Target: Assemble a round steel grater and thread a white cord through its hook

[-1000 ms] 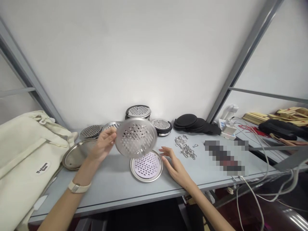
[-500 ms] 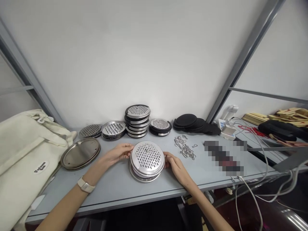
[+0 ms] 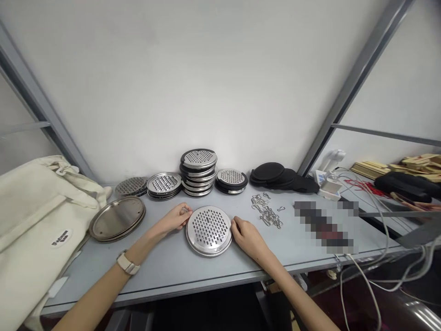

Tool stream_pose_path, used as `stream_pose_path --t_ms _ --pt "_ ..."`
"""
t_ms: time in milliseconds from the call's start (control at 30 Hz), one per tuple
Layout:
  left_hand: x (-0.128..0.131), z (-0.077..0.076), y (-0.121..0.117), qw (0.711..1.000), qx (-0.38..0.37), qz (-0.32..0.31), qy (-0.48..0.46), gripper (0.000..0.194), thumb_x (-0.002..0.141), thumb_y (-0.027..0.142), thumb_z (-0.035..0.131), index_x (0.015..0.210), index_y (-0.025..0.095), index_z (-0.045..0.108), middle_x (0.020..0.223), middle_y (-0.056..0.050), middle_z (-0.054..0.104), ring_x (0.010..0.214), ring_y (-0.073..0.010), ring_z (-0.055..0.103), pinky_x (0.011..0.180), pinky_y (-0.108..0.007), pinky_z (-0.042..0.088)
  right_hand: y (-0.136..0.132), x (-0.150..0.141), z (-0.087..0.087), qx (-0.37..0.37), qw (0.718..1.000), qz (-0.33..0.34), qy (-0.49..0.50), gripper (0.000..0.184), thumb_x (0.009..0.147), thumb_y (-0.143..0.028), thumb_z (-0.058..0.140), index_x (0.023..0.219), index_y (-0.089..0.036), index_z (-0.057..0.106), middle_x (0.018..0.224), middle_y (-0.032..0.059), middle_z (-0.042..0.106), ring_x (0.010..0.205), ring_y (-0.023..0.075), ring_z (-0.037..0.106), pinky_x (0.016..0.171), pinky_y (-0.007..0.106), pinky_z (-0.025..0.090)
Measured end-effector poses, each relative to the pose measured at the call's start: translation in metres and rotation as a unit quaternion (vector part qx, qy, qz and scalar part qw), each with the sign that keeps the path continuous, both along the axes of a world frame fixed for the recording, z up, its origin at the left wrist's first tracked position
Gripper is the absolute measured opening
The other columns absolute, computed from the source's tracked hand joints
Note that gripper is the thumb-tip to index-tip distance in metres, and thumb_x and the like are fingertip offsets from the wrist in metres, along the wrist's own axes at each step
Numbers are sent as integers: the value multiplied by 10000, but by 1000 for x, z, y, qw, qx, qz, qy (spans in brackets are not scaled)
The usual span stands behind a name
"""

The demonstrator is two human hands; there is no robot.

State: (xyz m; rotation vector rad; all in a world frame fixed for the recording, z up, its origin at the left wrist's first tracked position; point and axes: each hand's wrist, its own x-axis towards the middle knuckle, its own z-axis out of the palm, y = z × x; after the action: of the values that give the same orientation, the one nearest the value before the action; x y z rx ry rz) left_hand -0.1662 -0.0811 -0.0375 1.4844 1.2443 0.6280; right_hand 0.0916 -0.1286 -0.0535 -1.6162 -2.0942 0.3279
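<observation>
In front of me on the table lies a round metal grater plate (image 3: 211, 230), slotted side up, with a second metal rim just showing beneath it. My left hand (image 3: 175, 218) has its fingers curled in at the plate's upper left rim. On the opposite side, my right hand (image 3: 248, 235) pinches the right rim with thumb and bent index finger. Both hands are low, close to the tabletop. Behind them stands a tall stack of grater plates and black pads (image 3: 199, 174), with a shorter stack (image 3: 231, 180) to its right.
Plain metal discs (image 3: 119, 217) lie at left beside a cream bag (image 3: 37, 220). More graters (image 3: 164, 184) sit along the wall. Black round pads (image 3: 268, 172), small metal clips (image 3: 268, 214), a white device (image 3: 330, 186) and cables (image 3: 382, 220) are to the right.
The upper grater plate has come down onto the metal piece below it, which is now mostly covered. Both hands have stayed at its sides.
</observation>
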Motion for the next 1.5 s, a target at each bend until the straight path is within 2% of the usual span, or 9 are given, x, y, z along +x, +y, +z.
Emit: stream_pose_path --t_ms 233,433,500,567,700,833,933,1233,1500 --pt "4 -1 -4 967 202 14 155 299 880 435 372 859 176 520 634 18 527 607 -138 472 597 -254 334 6 -2 -3 6 998 -23 -62 320 941 -282 315 713 -189 520 660 57 645 623 175 598 546 259 263" --pt "7 6 -9 948 250 28 194 361 895 473 338 938 182 548 981 -64 564 872 -197 549 837 -352 401 4 -3 -9 45 996 -27 -72 327 953 -295 291 734 -195 511 644 52 627 631 188 596 555 266 282" --pt "3 11 -11 951 242 -4 191 410 888 515 342 1049 194 539 1107 -89 541 1013 -230 527 915 -384 387 3 -2 -10 44 997 -27 -57 326 955 -310 283 746 -196 507 633 47 610 629 191 589 558 268 299" --pt "-1 16 -13 951 235 -80 186 540 835 563 439 1261 231 426 1295 -102 452 1184 -264 442 989 -407 353 1 -1 -9 28 999 -21 -12 323 957 -343 270 793 -197 507 609 29 583 608 188 574 556 269 328" --pt "-6 23 -16 918 247 -215 224 1144 549 620 713 1450 263 106 1497 -121 169 1356 -361 193 1094 -477 215 -3 4 -6 22 991 27 126 344 917 -459 368 1107 -186 455 823 53 616 794 195 591 709 305 446" --pt "-4 21 -18 906 241 -233 257 1317 481 624 745 1449 282 -79 1523 -108 92 1378 -393 90 1102 -545 132 -5 6 -4 17 985 115 124 923 692 -570 652 1399 -190 195 1295 161 446 1192 282 424 970 435 373" --pt "-3 19 -18 912 238 -224 249 1290 504 607 744 1450 285 -72 1520 -103 113 1376 -389 109 1095 -537 172 -6 6 -4 5 984 151 90 1130 598 -588 714 1452 -218 73 1401 172 335 1256 334 337 1006 506 312" --pt "0 18 -17 912 258 -228 222 1229 526 601 737 1461 253 19 1515 -113 131 1371 -364 155 1109 -483 191 -10 6 1 -3 981 149 123 1119 612 -553 721 1452 -254 45 1365 154 376 1249 307 366 1010 493 323" --pt "1 18 -16 900 269 -246 237 1228 516 629 727 1460 255 36 1510 -100 165 1372 -348 156 1117 -482 141 -7 8 -4 15 979 174 106 1078 628 -575 699 1443 -227 87 1403 160 313 1266 306 339 1041 488 292"
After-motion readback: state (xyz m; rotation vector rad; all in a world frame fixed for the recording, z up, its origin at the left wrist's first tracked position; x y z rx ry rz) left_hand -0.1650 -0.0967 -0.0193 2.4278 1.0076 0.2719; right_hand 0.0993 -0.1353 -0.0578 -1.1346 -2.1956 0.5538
